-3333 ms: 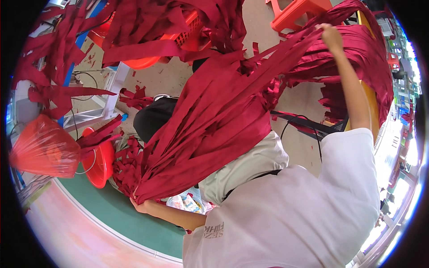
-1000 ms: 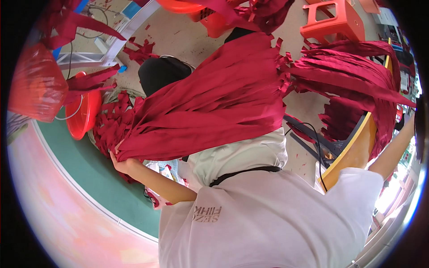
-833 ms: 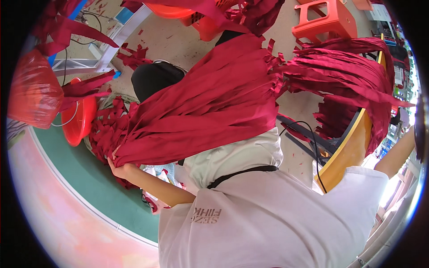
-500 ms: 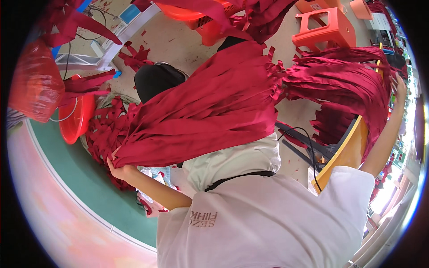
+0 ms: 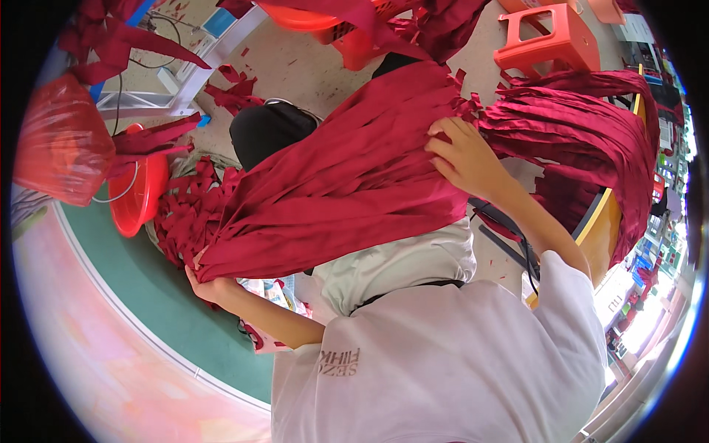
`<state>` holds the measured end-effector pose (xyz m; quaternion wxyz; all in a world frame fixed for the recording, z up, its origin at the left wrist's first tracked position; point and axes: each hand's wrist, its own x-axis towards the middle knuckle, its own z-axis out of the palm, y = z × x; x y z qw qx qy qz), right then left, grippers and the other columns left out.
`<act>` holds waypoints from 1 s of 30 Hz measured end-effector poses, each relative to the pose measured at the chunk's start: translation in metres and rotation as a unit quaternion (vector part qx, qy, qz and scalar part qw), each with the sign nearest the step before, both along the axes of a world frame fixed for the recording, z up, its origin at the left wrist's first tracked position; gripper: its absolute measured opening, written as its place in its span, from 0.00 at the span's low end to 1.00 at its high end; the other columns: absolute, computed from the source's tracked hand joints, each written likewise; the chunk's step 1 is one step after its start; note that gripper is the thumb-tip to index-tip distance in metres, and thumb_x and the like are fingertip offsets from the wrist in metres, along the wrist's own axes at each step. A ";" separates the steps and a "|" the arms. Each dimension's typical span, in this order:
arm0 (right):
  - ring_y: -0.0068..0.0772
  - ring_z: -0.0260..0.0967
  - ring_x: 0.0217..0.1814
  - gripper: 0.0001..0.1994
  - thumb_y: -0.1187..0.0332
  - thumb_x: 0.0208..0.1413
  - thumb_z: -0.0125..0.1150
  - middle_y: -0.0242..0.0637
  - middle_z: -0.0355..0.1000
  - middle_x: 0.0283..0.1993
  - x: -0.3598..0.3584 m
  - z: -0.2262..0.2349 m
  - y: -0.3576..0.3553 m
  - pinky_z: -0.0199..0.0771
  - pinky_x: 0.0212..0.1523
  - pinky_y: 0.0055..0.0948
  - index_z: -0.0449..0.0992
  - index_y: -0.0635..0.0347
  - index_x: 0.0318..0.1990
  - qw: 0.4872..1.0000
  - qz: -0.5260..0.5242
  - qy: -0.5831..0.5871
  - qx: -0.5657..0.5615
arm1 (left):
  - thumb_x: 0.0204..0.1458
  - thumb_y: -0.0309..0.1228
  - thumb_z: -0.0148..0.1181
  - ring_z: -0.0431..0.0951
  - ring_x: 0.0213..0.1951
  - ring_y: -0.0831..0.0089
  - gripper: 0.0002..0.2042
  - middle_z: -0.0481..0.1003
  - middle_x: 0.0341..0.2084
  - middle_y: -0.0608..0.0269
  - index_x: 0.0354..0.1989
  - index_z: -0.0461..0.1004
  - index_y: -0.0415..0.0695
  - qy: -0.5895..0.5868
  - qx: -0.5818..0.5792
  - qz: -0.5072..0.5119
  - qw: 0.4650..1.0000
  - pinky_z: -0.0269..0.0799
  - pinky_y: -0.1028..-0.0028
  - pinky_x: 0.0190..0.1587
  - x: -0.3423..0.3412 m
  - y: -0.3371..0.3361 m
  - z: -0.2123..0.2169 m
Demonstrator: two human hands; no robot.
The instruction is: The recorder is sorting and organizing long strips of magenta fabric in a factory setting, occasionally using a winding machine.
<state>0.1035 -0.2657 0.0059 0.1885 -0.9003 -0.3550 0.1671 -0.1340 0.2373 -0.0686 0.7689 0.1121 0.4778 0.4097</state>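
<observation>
A bundle of long dark red fabric strips point(image 5: 332, 192) lies across my lap, fanned out wide. My left hand point(image 5: 210, 286) is closed on the bundle's near-left end, with the thumb on top and the other fingers partly under the cloth. Over the bundle's right part, my right hand point(image 5: 464, 156) has its fingers slightly bent and apart; they are over or touching the strips, and no cloth shows gripped in them. Another bunch of dark red strips point(image 5: 569, 125) hangs over a yellow-edged table point(image 5: 597, 232) at the right.
A red bucket point(image 5: 140, 196) and a filled red plastic bag point(image 5: 63, 144) are at the left. Tangled red strips point(image 5: 188, 221) heap beside my left hand. Red plastic stools point(image 5: 550, 40) stand at the far right, a metal frame point(image 5: 199, 74) at the far left. Scraps litter the floor.
My right hand has come in from the far right, by the hanging strips, to the bundle on my lap. My left hand keeps its hold on the left end.
</observation>
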 end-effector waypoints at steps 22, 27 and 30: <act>0.44 0.65 0.42 0.14 0.71 0.50 0.62 0.40 0.64 0.38 -0.021 -0.018 0.060 0.66 0.45 0.38 0.75 0.57 0.46 0.997 0.020 -0.011 0.073 | 0.56 0.31 0.48 0.66 0.36 0.64 0.09 0.61 0.24 0.64 0.26 0.57 0.45 -0.002 0.026 -0.027 0.999 0.61 0.59 0.55 0.028 -0.039 0.047; 0.48 0.67 0.32 0.06 0.69 0.55 0.60 0.44 0.68 0.29 -0.029 -0.002 0.052 0.67 0.34 0.40 0.70 0.60 0.34 0.983 0.026 0.148 0.110 | 0.56 0.32 0.48 0.63 0.33 0.67 0.10 0.59 0.23 0.66 0.25 0.57 0.46 0.016 0.023 0.005 1.000 0.61 0.62 0.50 0.010 -0.032 0.045; 0.50 0.67 0.26 0.10 0.64 0.59 0.57 0.45 0.68 0.23 -0.026 0.012 0.039 0.65 0.29 0.44 0.70 0.60 0.31 0.965 0.032 0.259 0.033 | 0.56 0.31 0.49 0.61 0.31 0.69 0.10 0.59 0.21 0.68 0.25 0.57 0.47 -0.160 -0.014 -0.064 0.985 0.60 0.66 0.44 0.007 -0.040 0.041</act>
